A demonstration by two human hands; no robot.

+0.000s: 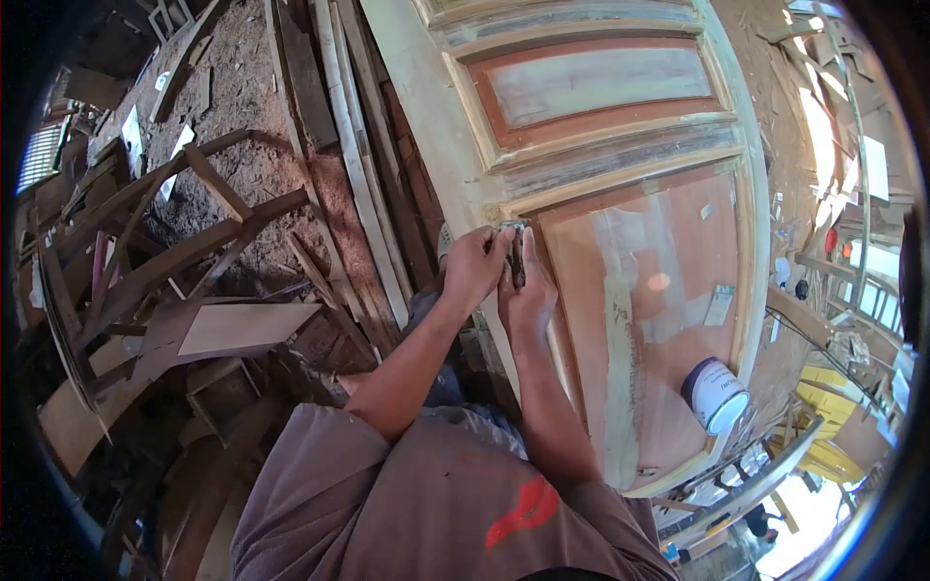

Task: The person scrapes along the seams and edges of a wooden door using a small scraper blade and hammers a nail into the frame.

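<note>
My left hand [475, 266] is closed, its thumb and fingers pinched at the near edge of a wooden panelled door [417, 87]. Right beside it, my right hand [529, 295] has its fingers raised and bent around something dark and narrow. A small greyish piece [513, 225] shows at the fingertips of both hands; its kind is too small to tell. The door lies flat, with pale filler patches on its reddish panels. On its lower panel a white can with a dark label [717, 395] stands near a small flat rectangular piece [719, 305].
Long wooden planks [354, 165] lie along the door's left side. Farther left, a broken wooden frame [228, 228] and a flat board [247, 327] rest on debris-strewn ground. Yellow stacked pieces [828, 416] are at the far right. A person [762, 523] is partly visible at lower right.
</note>
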